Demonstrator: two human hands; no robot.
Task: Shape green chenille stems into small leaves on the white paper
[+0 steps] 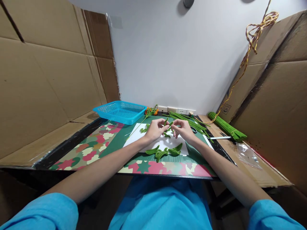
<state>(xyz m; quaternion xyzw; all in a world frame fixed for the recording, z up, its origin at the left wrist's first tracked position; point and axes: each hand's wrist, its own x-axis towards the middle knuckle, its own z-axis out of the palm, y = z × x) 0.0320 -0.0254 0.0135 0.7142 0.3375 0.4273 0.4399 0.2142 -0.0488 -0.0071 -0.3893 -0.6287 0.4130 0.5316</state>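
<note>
Both hands meet above a white sheet of paper [134,138] on the table. My left hand [157,128] pinches a green pipe cleaner piece [166,121], its thumb and fingers closed round it. Facing it, my right hand [181,129] is closed at the fingertips on the same fuzzy green piece. Just below the hands lies another small green piece [167,135]. Bent green pipe cleaner leaves [161,155] are spread along the paper's near edge, and more green pieces [144,129] lie beside my left hand.
A blue plastic basket [120,111] stands back left, beside orange pipe cleaner flowers [153,111]. Loose green pipe cleaner stems [189,121] lie behind my right hand, near scissors [193,129]. A bundle of green stems [226,127] rests at right, near a clear plastic bag [248,155]. Cardboard walls [52,70] flank the table.
</note>
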